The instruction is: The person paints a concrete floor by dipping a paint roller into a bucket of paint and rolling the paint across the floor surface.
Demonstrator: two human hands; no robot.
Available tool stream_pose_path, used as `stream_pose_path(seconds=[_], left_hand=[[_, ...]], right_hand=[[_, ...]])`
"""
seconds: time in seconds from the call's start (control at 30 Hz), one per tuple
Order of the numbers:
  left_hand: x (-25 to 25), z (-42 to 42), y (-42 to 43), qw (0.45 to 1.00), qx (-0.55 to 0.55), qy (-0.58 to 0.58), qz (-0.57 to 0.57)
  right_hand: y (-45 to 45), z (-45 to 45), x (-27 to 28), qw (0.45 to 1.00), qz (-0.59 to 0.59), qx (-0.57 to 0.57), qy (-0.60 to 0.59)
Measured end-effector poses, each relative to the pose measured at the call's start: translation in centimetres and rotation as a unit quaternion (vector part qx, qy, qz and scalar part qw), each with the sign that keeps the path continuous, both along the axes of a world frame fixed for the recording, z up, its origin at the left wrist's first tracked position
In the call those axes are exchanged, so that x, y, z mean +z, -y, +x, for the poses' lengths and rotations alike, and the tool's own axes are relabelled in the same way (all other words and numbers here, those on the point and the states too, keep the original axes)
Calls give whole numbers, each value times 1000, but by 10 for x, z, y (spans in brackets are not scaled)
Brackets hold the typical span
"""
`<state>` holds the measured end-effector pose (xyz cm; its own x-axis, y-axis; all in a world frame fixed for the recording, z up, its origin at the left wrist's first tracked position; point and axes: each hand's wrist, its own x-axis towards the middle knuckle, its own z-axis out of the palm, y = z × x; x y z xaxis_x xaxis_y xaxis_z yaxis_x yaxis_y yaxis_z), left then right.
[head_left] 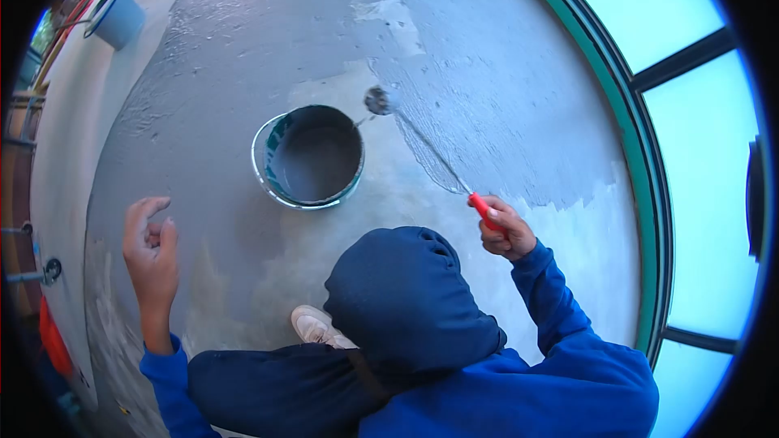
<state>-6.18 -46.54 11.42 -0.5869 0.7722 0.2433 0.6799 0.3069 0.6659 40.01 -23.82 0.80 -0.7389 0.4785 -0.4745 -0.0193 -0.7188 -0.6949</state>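
Observation:
My right hand (507, 227) is closed around the red handle of a paint roller (484, 209). Its thin metal rod runs up and left to a small grey-coated roller head (381, 100), just right of the bucket's rim. Whether the roller head touches the floor, I cannot tell. An open bucket (355, 192) stands in front of me, holding grey liquid (316, 164), with green on its inner wall. Off to the left, my left hand (152, 247) is raised with loosely bent fingers apart, holding nothing.
Wet grey coating (503, 73) covers much of the floor, with paler patches (398, 24). Along the right runs a green-framed window (641, 195). A second bucket (118, 18) stands at the upper left. A shoe (312, 326) rests on the floor below the bucket.

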Motion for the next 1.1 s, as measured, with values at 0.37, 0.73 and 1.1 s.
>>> stream_pose_path(seconds=[0.37,0.73,1.1], left_hand=[[-8,-12,2,998,45,-3,-43],[51,44,21,981,166,-32,-91],[86,91,-21,988,114,-39,-92]], right_hand=[[2,48,-115,909,217,-181,307],[-300,-172,-215,745,516,-149,396],[-320,-189,-189,729,548,-73,403]])
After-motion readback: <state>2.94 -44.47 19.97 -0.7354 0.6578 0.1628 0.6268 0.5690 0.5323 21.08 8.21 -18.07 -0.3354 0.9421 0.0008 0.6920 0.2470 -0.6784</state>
